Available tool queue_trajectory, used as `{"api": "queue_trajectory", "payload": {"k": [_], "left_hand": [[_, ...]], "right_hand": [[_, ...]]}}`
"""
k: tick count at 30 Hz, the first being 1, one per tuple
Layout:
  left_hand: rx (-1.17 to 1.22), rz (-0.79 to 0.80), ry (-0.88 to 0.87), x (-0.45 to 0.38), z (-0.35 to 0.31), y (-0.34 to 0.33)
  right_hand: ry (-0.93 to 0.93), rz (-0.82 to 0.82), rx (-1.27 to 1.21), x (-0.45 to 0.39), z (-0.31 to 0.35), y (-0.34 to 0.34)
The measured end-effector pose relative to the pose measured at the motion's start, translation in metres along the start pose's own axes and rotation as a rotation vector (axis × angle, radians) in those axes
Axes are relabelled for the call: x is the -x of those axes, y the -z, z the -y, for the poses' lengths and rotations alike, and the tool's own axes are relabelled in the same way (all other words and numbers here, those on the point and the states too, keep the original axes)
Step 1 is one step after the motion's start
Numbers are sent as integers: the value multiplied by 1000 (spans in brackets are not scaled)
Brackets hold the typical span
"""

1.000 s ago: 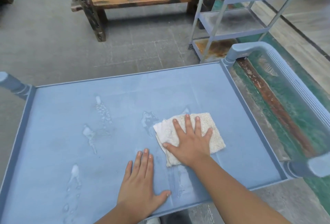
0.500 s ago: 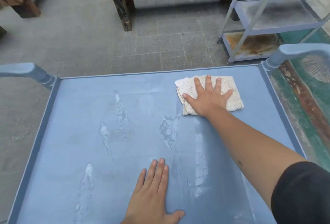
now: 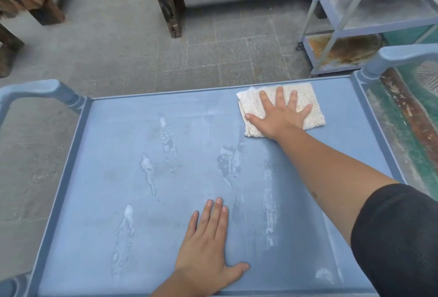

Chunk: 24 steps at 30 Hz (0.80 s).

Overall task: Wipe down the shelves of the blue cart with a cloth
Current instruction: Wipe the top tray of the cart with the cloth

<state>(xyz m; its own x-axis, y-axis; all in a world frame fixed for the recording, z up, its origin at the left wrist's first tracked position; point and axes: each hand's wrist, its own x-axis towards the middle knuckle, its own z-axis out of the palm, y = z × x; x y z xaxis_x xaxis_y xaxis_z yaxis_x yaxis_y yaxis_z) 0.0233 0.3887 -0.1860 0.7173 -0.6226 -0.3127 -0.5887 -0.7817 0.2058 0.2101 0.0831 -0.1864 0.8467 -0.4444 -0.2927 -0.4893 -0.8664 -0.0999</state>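
One cloth (image 3: 305, 104) under flat right hand (image 3: 279, 116), left hand (image 3: 206, 247) flat on cart shelf (image 3: 94, 202), perhaps four wet streaks (image 3: 169, 140)

Blue cart's top shelf (image 3: 99, 202) carrying a cloth, two hands and streaks of water

A folded off-white cloth (image 3: 305, 100) is lying flat at the far right of the shelf, its far edge touching the raised rim. The right hand (image 3: 279, 116) is pressing on it with fingers spread and straight. The left hand (image 3: 206, 244) is resting palm-down on the bare surface near the front edge, fingers straight. Water streaks and droplets (image 3: 147, 168) are sitting across the middle and left of the shelf, and a pale smeared band (image 3: 269, 202) is running from front to back between the two hands.
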Motion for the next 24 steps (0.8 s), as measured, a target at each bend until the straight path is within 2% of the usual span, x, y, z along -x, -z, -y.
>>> {"api": "queue_trajectory", "payload": {"k": [7, 10, 14, 17, 24], "left_hand": [[-46, -14, -13, 2, 1, -3], [-73, -13, -63, 12, -3, -3], [-77, -51, -43, 7, 7, -4], [-87, -22, -50, 9, 7, -4], [-98, -37, -61, 9, 5, -3]], "right_hand": [[-1, 26, 0, 108, -9, -34], [-19, 12, 14, 181, -20, -53], [31, 69, 35, 247, -17, -75], [9, 121, 45, 296, -21, -88], [0, 185, 2, 306, -26, -84]]}}
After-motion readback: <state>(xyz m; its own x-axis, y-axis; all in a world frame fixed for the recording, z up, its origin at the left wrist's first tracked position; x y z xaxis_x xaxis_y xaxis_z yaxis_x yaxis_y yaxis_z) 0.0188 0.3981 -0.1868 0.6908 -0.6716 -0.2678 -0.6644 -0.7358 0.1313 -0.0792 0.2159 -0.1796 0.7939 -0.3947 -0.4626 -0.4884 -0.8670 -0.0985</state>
